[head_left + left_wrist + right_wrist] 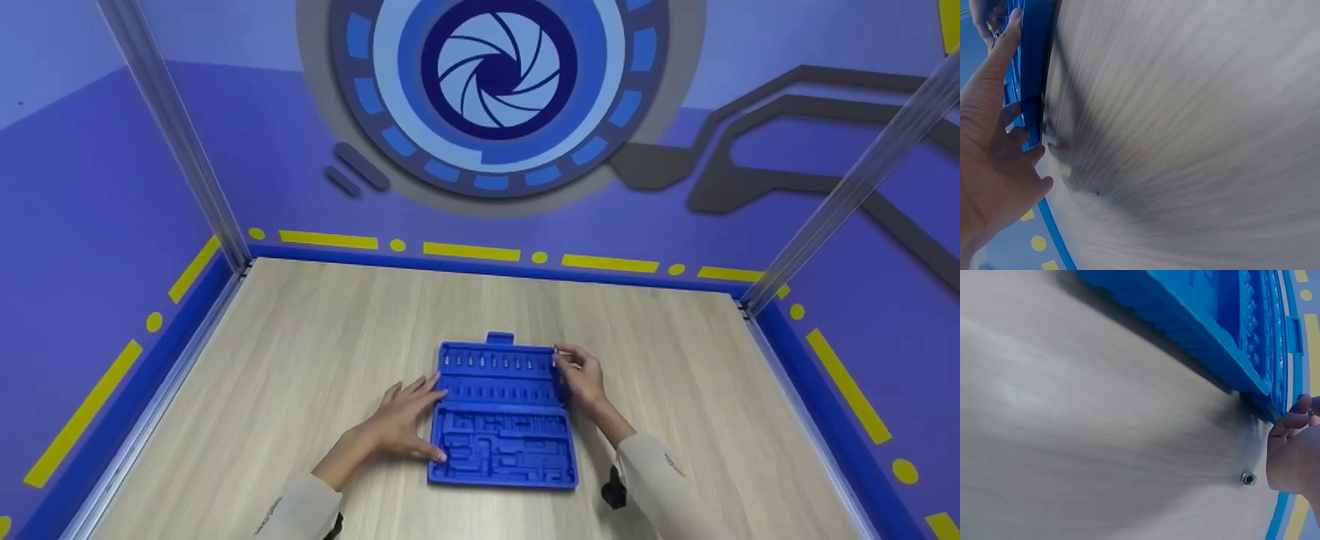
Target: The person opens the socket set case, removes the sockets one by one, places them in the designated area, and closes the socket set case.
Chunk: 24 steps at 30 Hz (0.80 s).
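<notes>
A blue plastic tool case [501,406] lies unfolded on the table, its moulded lower half nearer me. Along its far half runs a row of small silver screwdriver bits [482,361]. My left hand [405,420] is spread along the left side of the case, thumb over the near half and fingertips at the far half's edge. At the far right corner, my right hand [581,375] pinches a small metal bit between thumb and fingers, partly hidden by them. The left wrist view shows my left thumb [999,53] lying along the case wall.
On the wooden tabletop [337,322], a small metal hex piece [1248,478] with a dark hole lies near the right hand. A latch tab [500,338] sticks out from the case's far edge. Blue panels [105,247] with yellow marks wall in the table at the back and sides.
</notes>
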Each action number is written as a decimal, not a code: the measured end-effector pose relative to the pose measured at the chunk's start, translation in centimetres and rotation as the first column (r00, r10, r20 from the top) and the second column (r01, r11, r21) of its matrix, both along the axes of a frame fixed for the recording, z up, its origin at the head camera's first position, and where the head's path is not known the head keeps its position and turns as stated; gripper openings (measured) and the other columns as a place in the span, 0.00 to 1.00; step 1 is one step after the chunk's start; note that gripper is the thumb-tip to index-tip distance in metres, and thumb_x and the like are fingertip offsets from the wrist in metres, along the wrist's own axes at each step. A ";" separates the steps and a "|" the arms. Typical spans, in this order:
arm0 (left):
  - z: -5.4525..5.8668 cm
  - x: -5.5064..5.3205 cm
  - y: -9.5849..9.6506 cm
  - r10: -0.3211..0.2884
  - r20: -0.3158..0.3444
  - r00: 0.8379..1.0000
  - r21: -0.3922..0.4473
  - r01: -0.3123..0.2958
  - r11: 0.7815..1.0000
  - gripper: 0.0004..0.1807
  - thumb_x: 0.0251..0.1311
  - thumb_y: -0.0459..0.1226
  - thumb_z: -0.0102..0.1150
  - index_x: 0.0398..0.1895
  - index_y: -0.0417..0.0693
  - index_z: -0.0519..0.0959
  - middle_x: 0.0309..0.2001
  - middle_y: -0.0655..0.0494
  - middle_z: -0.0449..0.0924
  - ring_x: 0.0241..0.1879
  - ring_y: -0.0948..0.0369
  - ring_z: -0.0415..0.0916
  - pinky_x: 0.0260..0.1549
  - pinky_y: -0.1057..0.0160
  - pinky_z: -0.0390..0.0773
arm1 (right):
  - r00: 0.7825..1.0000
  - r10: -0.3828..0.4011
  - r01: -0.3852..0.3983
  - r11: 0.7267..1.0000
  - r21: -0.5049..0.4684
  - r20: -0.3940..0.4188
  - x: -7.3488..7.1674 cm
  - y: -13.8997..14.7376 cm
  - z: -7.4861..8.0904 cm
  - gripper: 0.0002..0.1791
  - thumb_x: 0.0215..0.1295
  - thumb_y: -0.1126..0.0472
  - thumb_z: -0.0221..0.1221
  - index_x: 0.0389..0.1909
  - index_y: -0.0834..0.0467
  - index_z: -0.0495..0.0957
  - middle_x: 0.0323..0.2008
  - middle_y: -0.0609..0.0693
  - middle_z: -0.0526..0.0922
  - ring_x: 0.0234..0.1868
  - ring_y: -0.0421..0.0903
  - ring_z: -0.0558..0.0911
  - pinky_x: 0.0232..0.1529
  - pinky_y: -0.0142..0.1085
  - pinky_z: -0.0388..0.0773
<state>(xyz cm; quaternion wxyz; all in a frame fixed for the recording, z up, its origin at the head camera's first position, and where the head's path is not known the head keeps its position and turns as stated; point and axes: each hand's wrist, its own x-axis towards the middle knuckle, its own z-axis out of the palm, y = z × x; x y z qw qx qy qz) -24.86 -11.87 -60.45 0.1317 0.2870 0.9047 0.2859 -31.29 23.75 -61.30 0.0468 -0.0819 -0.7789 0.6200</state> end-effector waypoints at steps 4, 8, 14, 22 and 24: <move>0.0 0.0 0.0 0.006 0.008 1.000 -0.001 -0.006 1.000 0.62 0.41 0.61 0.80 0.78 0.45 0.61 0.83 0.41 0.45 0.81 0.36 0.44 0.76 0.28 0.38 | 0.998 0.034 -0.035 0.999 0.005 0.047 0.8 1.0 0.5 0.18 0.73 0.68 0.56 0.60 0.67 0.78 0.38 0.57 0.83 0.25 0.38 0.74 0.24 0.27 0.70; 0.0 0.0 0.0 0.009 0.015 1.000 0.003 -0.009 1.000 0.63 0.41 0.62 0.79 0.79 0.45 0.61 0.83 0.42 0.45 0.81 0.37 0.43 0.76 0.29 0.38 | 0.994 0.069 -0.071 0.997 0.013 0.089 1.3 2.6 1.0 0.19 0.74 0.68 0.55 0.63 0.68 0.76 0.42 0.61 0.83 0.26 0.40 0.74 0.25 0.29 0.71; -0.1 -0.1 0.0 0.014 0.021 1.000 0.010 -0.014 1.000 0.63 0.41 0.62 0.79 0.79 0.45 0.61 0.83 0.42 0.46 0.81 0.37 0.43 0.76 0.29 0.37 | 0.989 0.089 -0.093 0.995 0.028 0.119 1.7 5.0 0.8 0.20 0.74 0.66 0.56 0.63 0.68 0.75 0.40 0.55 0.83 0.27 0.39 0.75 0.23 0.29 0.72; -0.2 0.1 0.1 0.015 0.035 0.999 0.018 -0.015 1.000 0.62 0.42 0.61 0.80 0.78 0.45 0.62 0.83 0.42 0.46 0.81 0.37 0.43 0.76 0.28 0.38 | 0.987 0.121 -0.137 0.976 0.167 0.103 2.2 8.1 0.4 0.19 0.73 0.64 0.59 0.60 0.70 0.77 0.39 0.59 0.84 0.25 0.39 0.75 0.22 0.27 0.72; -0.2 0.1 0.1 0.015 0.033 0.999 0.015 -0.016 1.000 0.62 0.42 0.62 0.79 0.79 0.46 0.61 0.83 0.43 0.46 0.81 0.37 0.43 0.76 0.28 0.38 | 0.988 0.123 -0.141 0.967 0.213 0.095 2.5 8.6 0.3 0.18 0.73 0.66 0.59 0.59 0.70 0.78 0.40 0.62 0.84 0.26 0.39 0.75 0.22 0.26 0.72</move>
